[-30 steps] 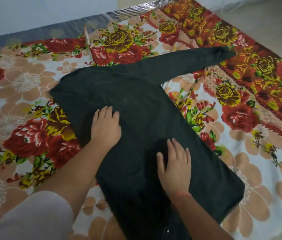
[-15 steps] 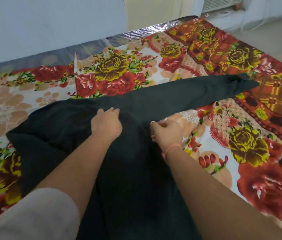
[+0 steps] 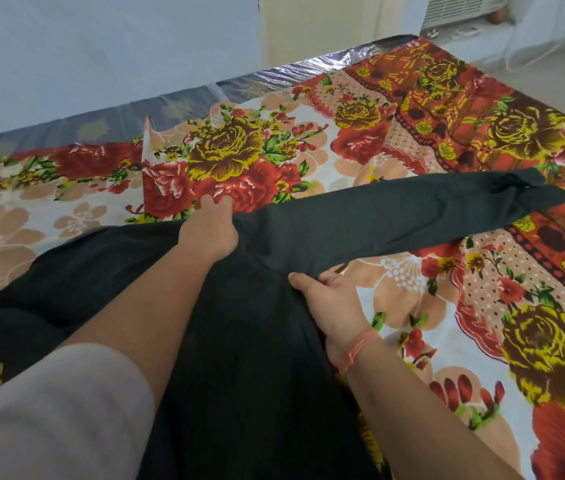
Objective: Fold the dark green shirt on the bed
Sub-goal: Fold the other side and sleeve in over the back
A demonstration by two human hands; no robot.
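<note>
The dark green shirt (image 3: pixel 246 327) lies across the flowered bed sheet (image 3: pixel 412 306), its body running toward me. One long sleeve (image 3: pixel 412 216) stretches flat to the right, ending near the red border. My left hand (image 3: pixel 210 230) sits at the shirt's far shoulder edge, its fingers curled over the cloth there. My right hand (image 3: pixel 329 299) holds the shirt's right side at the armpit, thumb on top and fingers tucked under the fabric. The other sleeve is hidden.
The bed's far edge, with a shiny plastic-wrapped mattress (image 3: pixel 274 77), meets a pale wall. An air conditioner (image 3: pixel 461 8) sits at the top right beside bare floor. A pointed fold of the sheet (image 3: pixel 147 133) sticks up at the back.
Both hands left the shirt's flat body and moved up to the shoulder. The left reached past the far edge; the right slid under the armpit seam and took hold. The view came closer.
</note>
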